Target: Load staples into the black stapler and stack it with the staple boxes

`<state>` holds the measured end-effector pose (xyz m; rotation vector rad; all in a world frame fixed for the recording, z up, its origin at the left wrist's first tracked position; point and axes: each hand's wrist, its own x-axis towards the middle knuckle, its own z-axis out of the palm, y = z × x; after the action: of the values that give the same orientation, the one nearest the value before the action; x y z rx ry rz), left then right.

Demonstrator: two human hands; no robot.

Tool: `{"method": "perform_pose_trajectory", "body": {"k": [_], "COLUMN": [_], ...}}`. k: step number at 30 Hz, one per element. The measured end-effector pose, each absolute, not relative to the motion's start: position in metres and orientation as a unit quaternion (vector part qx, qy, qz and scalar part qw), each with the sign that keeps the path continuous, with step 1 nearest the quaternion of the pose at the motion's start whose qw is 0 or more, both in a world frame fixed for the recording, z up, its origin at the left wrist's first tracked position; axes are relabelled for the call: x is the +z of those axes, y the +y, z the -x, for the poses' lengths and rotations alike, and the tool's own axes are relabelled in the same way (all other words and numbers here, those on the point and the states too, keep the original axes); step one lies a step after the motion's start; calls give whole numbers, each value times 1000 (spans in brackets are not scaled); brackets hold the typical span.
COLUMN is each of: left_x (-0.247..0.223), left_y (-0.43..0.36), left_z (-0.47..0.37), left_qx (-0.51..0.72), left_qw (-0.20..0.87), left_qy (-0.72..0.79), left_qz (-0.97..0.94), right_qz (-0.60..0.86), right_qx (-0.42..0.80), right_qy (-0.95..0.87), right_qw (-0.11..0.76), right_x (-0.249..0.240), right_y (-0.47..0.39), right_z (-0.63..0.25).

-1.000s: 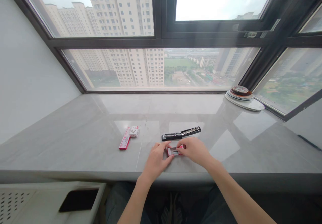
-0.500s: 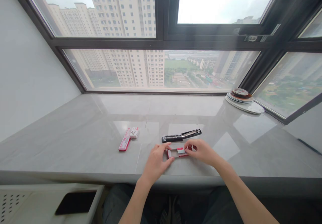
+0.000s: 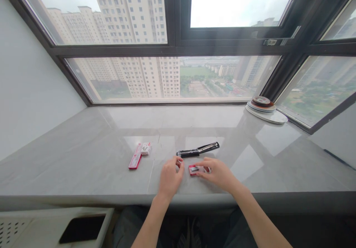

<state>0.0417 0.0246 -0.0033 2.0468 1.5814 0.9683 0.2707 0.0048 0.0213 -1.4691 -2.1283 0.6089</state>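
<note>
On a glossy grey worktop, a pink pack touches a white box. The left hand, on the carton half a second ago, is now clear of it; whether its curled fingers hold anything cannot be told. Behind lies an open stapler. The right hand pinches the carton between its fingers. Plates sit stacked at far right, beside dark-framed windows.
</note>
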Motion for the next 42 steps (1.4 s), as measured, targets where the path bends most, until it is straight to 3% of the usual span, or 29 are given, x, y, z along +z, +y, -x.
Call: {"method": "perform_pose_trajectory", "body": {"k": [4,11,19,31,37,42], "left_x": [-2,-14,-11,-10,-11,-12], "left_y": [57,53,38,38,38,40], "left_z": [-24,-26,-24,-24,-24,-24], "left_qx": [312,284,293,298,294,293], "left_qw": [102,119,126,128,127,134], "left_qy": [611,554,553,554,557,551], "left_qz": [-721,-773,-770,-767,-767,-770], "right_qz": [526,523,513,598,541,616], "right_qx": [233,221,223,178,326,461], "right_qy": [-778,-760,-795,-754,-718,-530], "right_qw": [253,317,234,207,293,356], "right_x": [18,33,33,38,22,4], "right_y": [2,31,65,41,8,-5], "right_z": [-256,-254,-252,-247,-254,-305]}}
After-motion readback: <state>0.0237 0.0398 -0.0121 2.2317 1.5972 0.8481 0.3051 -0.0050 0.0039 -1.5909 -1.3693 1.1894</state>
